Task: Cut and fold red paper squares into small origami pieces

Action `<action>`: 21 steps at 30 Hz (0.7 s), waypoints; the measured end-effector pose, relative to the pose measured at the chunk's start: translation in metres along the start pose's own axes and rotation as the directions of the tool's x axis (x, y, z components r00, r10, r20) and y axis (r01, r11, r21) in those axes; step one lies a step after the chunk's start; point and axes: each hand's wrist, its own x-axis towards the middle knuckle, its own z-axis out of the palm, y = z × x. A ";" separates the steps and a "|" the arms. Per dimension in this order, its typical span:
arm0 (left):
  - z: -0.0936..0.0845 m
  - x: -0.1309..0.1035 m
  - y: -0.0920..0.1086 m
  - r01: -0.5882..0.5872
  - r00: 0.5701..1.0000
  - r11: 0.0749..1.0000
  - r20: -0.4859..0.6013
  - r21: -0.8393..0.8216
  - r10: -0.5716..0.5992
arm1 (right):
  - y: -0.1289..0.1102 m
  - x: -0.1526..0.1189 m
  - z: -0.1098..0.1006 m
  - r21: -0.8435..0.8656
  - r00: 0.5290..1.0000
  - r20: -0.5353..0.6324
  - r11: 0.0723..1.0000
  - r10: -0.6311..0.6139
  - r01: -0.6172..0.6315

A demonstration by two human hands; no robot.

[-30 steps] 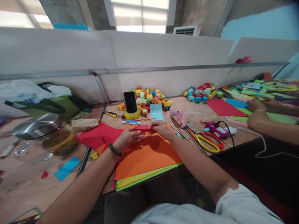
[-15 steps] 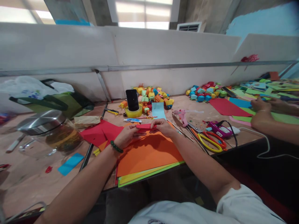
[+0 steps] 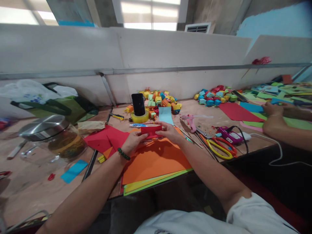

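A small piece of red paper [image 3: 151, 130] is held up between both hands above a stack of coloured sheets, the top one orange paper [image 3: 156, 162]. My left hand [image 3: 135, 140] is closed on its left end, thumb on the near face. On the right end, my right hand [image 3: 169, 132] pinches it the same way, its other fingers behind the paper. Larger red sheets [image 3: 103, 138] lie left of my left hand. A blue tube [image 3: 137, 125] rests just beyond the paper.
A glass jar [image 3: 64, 143] with a steel lid stands at left. Behind are a phone [image 3: 138, 104] on yellow tape and piled paper cubes [image 3: 158, 99]. Scissors [image 3: 220, 148], a pink glue gun [image 3: 190, 123] and a purple device [image 3: 230, 135] lie right, near a co-worker's hands [image 3: 273, 113].
The red paper has tilted up, so more of its face shows toward me. Both thumbs now lie on its near side. The co-worker's hands have shifted slightly.
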 end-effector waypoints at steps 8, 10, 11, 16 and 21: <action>0.002 -0.004 0.003 -0.046 0.999 0.997 -0.024 0.060 0.048 | 0.002 0.001 -0.001 0.023 1.000 0.008 1.000 -0.005 0.005; 0.002 -0.004 0.004 -0.076 0.996 0.994 -0.029 0.075 0.079 | 0.002 0.001 -0.001 0.031 1.000 0.005 0.999 -0.019 0.019; 0.002 -0.004 0.005 -0.092 0.995 0.992 -0.033 0.083 0.095 | 0.002 0.001 0.000 0.029 1.000 0.001 0.999 -0.025 0.025; 0.000 -0.002 0.006 -0.154 0.985 0.981 -0.060 0.116 0.161 | -0.001 0.003 0.002 -0.028 1.000 -0.009 1.000 -0.009 0.009; -0.001 -0.002 0.006 -0.180 0.980 0.977 -0.067 0.115 0.189 | -0.001 0.005 0.006 0.011 0.997 -0.064 0.999 -0.044 0.045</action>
